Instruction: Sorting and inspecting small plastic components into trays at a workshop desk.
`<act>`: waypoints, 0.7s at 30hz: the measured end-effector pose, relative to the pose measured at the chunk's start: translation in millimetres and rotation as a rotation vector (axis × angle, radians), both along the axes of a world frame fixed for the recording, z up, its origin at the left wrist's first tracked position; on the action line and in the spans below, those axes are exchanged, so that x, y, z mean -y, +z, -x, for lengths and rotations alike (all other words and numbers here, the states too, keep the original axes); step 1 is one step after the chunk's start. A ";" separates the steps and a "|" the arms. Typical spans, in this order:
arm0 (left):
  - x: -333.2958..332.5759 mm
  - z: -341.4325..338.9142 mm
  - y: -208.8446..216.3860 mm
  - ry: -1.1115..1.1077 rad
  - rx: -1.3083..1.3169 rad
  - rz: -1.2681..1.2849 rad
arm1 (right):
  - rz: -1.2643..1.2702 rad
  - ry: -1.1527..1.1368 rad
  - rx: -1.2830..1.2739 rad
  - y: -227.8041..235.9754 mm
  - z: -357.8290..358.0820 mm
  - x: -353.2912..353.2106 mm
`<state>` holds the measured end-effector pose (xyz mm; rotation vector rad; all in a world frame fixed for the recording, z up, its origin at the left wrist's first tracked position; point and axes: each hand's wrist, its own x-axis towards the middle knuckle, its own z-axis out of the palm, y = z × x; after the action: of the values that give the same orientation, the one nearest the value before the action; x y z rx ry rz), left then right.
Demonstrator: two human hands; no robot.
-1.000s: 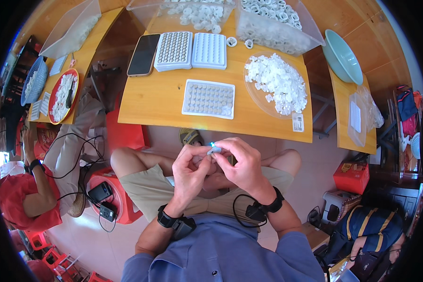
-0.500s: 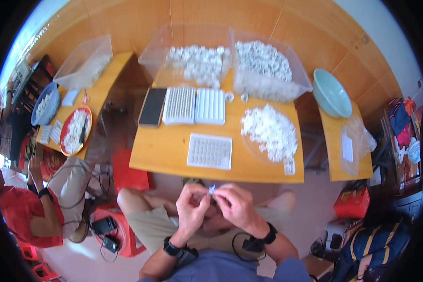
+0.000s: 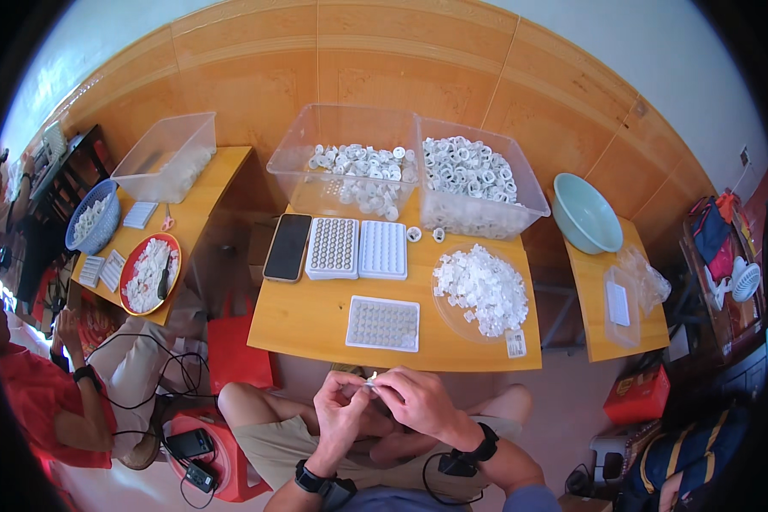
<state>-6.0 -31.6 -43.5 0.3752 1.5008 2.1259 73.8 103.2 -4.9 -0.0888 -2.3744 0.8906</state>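
Over my lap, just off the table's front edge, both hands meet fingertip to fingertip. My left hand (image 3: 338,408) and my right hand (image 3: 418,403) pinch a small pale part (image 3: 371,381) between thumbs and forefingers. It has a yellowish tip; its exact kind is too small to make out. Nearest on the table (image 3: 303,328) lies a white tray (image 3: 383,323) with rows of small round greyish pieces. Behind it are a white tray of round metallic pieces (image 3: 332,246) and a white ridged tray (image 3: 383,249). At right, small white plastic pieces (image 3: 484,286) are heaped on a clear round plate.
Two clear bins (image 3: 343,183) (image 3: 486,224) of white ring-shaped parts stand at the back. A black phone (image 3: 288,246) lies left of the trays. A green basin (image 3: 586,213) is on the right table. At left, a person in a red top (image 3: 51,397) sits near a red stool (image 3: 218,456).
The view has tilted up, so the table sits lower in the picture. Both hands keep their pinch together; the held part shows yellowish where a blue glint showed before.
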 end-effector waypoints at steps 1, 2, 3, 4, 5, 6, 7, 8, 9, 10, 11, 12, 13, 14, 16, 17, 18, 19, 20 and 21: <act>1.3 1.4 -0.1 0.001 -0.017 0.027 | -0.003 0.015 0.012 0.8 1.9 -0.5; 2.1 2.4 1.1 0.001 -0.016 0.025 | -0.005 0.014 0.013 0.8 3.6 -0.8; 2.9 3.4 3.3 -0.002 0.000 0.020 | -0.002 0.033 0.026 0.7 5.1 -1.2; 3.5 3.7 5.1 -0.005 0.016 0.013 | 0.000 0.051 0.039 1.5 5.9 -1.7; 4.0 3.9 6.9 -0.007 0.017 0.011 | -0.003 0.050 0.040 4.0 6.3 -2.3; 4.6 4.1 8.9 -0.029 0.081 -0.006 | 0.048 0.064 0.084 7.6 6.4 -3.8; 5.0 4.4 10.6 -0.052 0.144 -0.024 | 0.098 0.078 0.127 11.5 7.4 -6.5; 4.3 3.1 12.7 -0.056 0.141 -0.029 | 0.093 0.074 0.124 16.3 9.4 -12.9; 2.5 0.7 15.2 -0.036 0.159 -0.079 | 0.159 0.064 0.220 22.2 12.6 -23.4; 2.7 0.9 17.1 -0.011 0.173 -0.125 | 0.229 0.060 0.313 27.7 19.5 -34.8; 4.5 2.5 15.8 -0.012 0.167 -0.127 | 0.257 0.031 0.332 34.3 28.9 -49.2; 9.0 3.9 10.6 -0.031 0.176 -0.100 | 0.289 0.011 0.352 39.6 44.1 -65.0; 11.5 4.7 6.3 -0.063 0.189 -0.077 | 0.336 -0.023 0.339 47.1 60.5 -83.4; 14.1 5.2 3.7 -0.069 0.188 -0.077 | 0.385 -0.060 0.328 55.5 78.0 -102.9; 15.4 3.2 0.6 -0.159 0.171 -0.008 | 0.408 -0.145 0.136 80.6 109.4 -141.4; 19.2 2.4 -1.9 -0.155 0.171 -0.003 | 0.472 -0.159 0.047 92.5 128.2 -151.8; 20.4 1.4 -4.0 -0.170 0.154 -0.012 | 0.528 -0.187 -0.044 103.4 138.3 -161.6; 21.9 0.8 -5.3 -0.181 0.134 -0.021 | 0.525 -0.194 -0.045 103.3 144.8 -174.2; 23.8 0.3 -6.6 -0.184 0.134 -0.022 | 0.273 -0.315 -0.019 93.8 152.6 -190.5; 26.4 0.0 -8.2 -0.185 0.138 0.004 | 0.019 -0.429 0.009 81.8 157.8 -202.6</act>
<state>-6.0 -58.0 -51.8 0.3449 1.3388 1.9627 -84.1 305.7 76.9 -0.5868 -2.2293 0.7032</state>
